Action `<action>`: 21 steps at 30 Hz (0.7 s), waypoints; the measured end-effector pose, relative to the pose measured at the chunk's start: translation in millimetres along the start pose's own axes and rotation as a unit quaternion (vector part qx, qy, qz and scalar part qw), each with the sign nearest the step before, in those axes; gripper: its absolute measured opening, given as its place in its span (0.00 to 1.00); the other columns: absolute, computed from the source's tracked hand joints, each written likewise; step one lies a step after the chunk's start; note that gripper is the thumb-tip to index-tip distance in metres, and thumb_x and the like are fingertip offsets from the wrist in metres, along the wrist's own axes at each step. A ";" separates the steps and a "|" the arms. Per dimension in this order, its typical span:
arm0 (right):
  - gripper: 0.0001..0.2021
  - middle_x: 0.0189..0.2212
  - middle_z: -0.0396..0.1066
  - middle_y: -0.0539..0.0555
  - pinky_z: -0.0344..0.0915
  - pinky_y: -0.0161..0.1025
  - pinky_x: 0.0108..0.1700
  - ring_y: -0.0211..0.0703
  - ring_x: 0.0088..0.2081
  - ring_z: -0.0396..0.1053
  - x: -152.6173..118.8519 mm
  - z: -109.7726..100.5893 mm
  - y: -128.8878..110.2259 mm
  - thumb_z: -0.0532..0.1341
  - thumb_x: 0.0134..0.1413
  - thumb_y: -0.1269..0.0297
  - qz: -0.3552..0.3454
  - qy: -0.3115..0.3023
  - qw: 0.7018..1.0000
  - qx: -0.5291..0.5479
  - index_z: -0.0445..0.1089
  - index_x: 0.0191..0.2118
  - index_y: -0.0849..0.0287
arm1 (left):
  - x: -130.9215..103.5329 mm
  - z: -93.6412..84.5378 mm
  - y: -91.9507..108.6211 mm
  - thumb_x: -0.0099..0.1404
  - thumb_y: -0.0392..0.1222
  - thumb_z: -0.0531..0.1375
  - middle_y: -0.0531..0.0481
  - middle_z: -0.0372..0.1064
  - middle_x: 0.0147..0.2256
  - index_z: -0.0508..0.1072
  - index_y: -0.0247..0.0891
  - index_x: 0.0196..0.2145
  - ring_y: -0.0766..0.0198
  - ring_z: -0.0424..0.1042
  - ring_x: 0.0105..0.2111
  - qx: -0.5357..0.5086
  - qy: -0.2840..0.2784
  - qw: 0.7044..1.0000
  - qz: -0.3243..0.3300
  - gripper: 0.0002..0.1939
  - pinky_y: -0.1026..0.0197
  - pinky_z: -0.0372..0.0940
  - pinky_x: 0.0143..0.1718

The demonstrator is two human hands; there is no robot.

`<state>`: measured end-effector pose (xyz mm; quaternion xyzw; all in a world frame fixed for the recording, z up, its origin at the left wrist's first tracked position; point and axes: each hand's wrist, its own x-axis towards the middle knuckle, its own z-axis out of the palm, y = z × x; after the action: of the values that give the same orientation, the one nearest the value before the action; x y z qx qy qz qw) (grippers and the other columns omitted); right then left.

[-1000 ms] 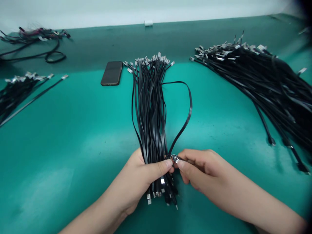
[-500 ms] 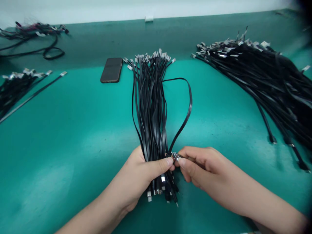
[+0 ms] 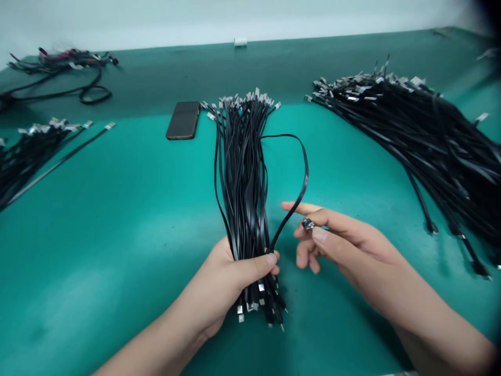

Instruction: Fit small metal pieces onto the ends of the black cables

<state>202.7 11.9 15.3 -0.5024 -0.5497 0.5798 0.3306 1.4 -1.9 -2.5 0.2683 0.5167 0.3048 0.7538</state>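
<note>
A thick bundle of flat black cables [image 3: 245, 172] lies in front of me, silvery USB-like plugs at its far end and mixed connectors at its near end. My left hand [image 3: 238, 271] wraps round the near part, thumb across the top. One cable [image 3: 306, 167] bows out in a loop to the right and runs back under that thumb. Just right of the bundle, my right hand [image 3: 336, 235] pinches a small black and silvery piece [image 3: 308, 224] between thumb and fingers; its kind I cannot make out. The right forefinger stretches out behind the looped cable.
A phone [image 3: 183, 120] lies left of the bundle's far end. A big heap of black cables [image 3: 422, 125] spreads at the right. Another cable pile [image 3: 35, 146] is at the left, with tangled wires [image 3: 62, 60] behind it. Green matting [image 3: 117, 261] covers the table.
My right hand has moved up and away from the left thumb, taking the small piece off the bundle's side. The left hand keeps its hold. The view has tilted slightly.
</note>
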 end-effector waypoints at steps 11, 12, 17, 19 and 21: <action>0.15 0.30 0.74 0.55 0.66 0.44 0.39 0.48 0.35 0.70 5.2 -21.3 -3.6 0.57 0.62 0.58 -0.104 0.201 0.958 -0.177 0.69 0.25 0.56 | 4.1 -8.1 -5.7 0.57 0.40 0.71 0.44 0.81 0.36 0.79 0.34 0.38 0.61 0.77 0.34 -0.045 -0.031 0.998 0.019 0.12 0.56 0.71 0.41; 0.14 0.33 0.75 0.56 0.65 0.46 0.44 0.51 0.39 0.71 5.1 -26.4 -5.2 0.58 0.60 0.59 -0.120 0.221 0.948 -0.194 0.68 0.25 0.55 | 4.0 -8.0 -5.1 0.57 0.39 0.71 0.43 0.81 0.36 0.79 0.33 0.38 0.60 0.77 0.34 -0.048 -0.039 0.998 0.024 0.11 0.56 0.71 0.41; 0.10 0.53 0.68 0.65 0.54 0.57 0.61 0.60 0.57 0.62 -0.3 -33.2 -8.3 0.59 0.61 0.57 -0.245 0.327 0.888 -0.211 0.68 0.32 0.55 | 3.9 -7.3 -2.0 0.54 0.31 0.64 0.40 0.81 0.35 0.79 0.28 0.37 0.58 0.78 0.33 -0.057 -0.055 0.996 0.043 0.11 0.55 0.73 0.39; 0.10 0.49 0.69 0.64 0.58 0.54 0.59 0.57 0.54 0.65 -1.0 -26.2 -6.8 0.58 0.64 0.56 -0.279 0.293 0.894 -0.194 0.68 0.35 0.56 | 5.7 -8.1 -3.4 0.54 0.29 0.63 0.41 0.81 0.36 0.78 0.29 0.37 0.59 0.79 0.33 -0.061 -0.054 0.995 0.060 0.11 0.56 0.73 0.40; 0.12 0.43 0.73 0.61 0.64 0.50 0.54 0.53 0.47 0.70 0.6 -15.2 -5.6 0.57 0.66 0.55 -0.295 0.217 0.914 -0.176 0.70 0.36 0.56 | 8.4 -9.5 -6.1 0.56 0.28 0.62 0.41 0.81 0.38 0.77 0.30 0.37 0.59 0.79 0.33 -0.061 -0.056 0.994 0.077 0.10 0.55 0.73 0.40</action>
<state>215.9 18.1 22.2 -0.4809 -0.6806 0.2270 0.5040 -4.1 1.0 -15.1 0.2776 0.4316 0.3776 0.7707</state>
